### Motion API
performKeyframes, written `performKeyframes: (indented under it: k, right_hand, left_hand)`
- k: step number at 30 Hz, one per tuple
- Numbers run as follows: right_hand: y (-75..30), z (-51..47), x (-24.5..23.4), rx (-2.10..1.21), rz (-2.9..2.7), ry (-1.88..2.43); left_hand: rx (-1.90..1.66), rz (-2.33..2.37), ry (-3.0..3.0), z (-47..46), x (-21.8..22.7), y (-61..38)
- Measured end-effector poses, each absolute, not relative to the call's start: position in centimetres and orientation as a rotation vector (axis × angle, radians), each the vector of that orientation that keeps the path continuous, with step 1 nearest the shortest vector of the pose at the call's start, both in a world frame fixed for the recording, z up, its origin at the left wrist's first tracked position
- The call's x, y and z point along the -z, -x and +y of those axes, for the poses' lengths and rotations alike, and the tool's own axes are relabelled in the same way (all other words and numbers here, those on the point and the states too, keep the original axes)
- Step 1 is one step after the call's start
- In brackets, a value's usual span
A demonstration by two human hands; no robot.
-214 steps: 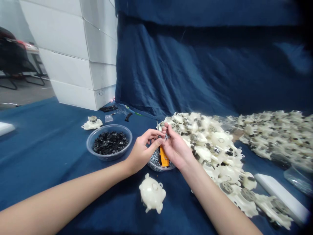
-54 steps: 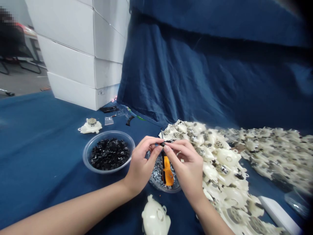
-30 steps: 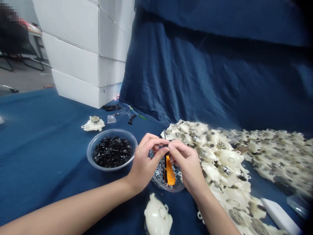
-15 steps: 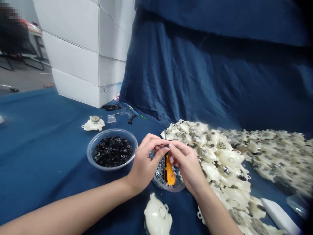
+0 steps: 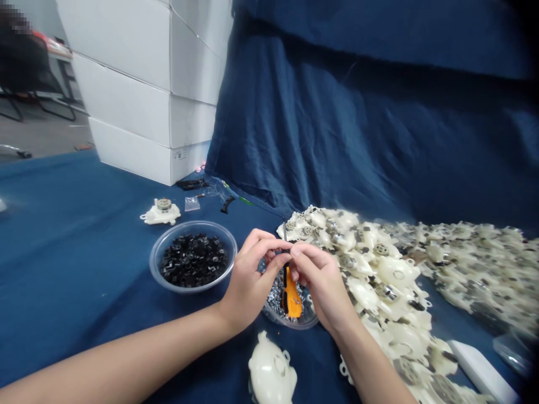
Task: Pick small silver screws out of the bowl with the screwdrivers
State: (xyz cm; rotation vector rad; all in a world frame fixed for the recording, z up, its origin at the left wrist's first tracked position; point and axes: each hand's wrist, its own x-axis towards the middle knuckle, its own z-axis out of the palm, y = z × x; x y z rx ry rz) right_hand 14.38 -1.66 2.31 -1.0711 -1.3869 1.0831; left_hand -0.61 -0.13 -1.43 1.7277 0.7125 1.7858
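My left hand point(image 5: 248, 278) and my right hand point(image 5: 324, 283) meet fingertip to fingertip above a small clear bowl of silver screws point(image 5: 309, 321). Both hands are closed in a pinch on a tiny dark part that I cannot make out. An orange-handled screwdriver point(image 5: 291, 292) rests in that bowl, its thin shaft pointing up between my fingers. A single cream plastic housing point(image 5: 272, 375) lies on the blue cloth just below my hands.
A clear bowl of small black parts point(image 5: 192, 261) stands left of my hands. A big heap of cream plastic housings point(image 5: 391, 280) spreads to the right. Stacked white boxes point(image 5: 143, 84) rise at the back left. A lone housing point(image 5: 160, 211) lies behind the black-part bowl.
Since seven seconds ago my view shifted and my hands drew nearer to me over the screw bowl. Over the last second they have hardly moved.
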Motion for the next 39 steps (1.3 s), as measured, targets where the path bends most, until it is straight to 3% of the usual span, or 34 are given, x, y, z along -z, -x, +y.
performKeyframes:
  k: [23,39]
  right_hand:
    - [-14.09,-2.04,-2.11,-0.620,-1.589,1.076]
    - [-14.01,-1.70,-1.80,-0.673,-1.398,1.175]
  left_hand:
    - [-1.746,0.683,-1.605,0.21,1.65,0.35]
    - [-1.666,0.687,-1.568,0.60,1.87,0.30]
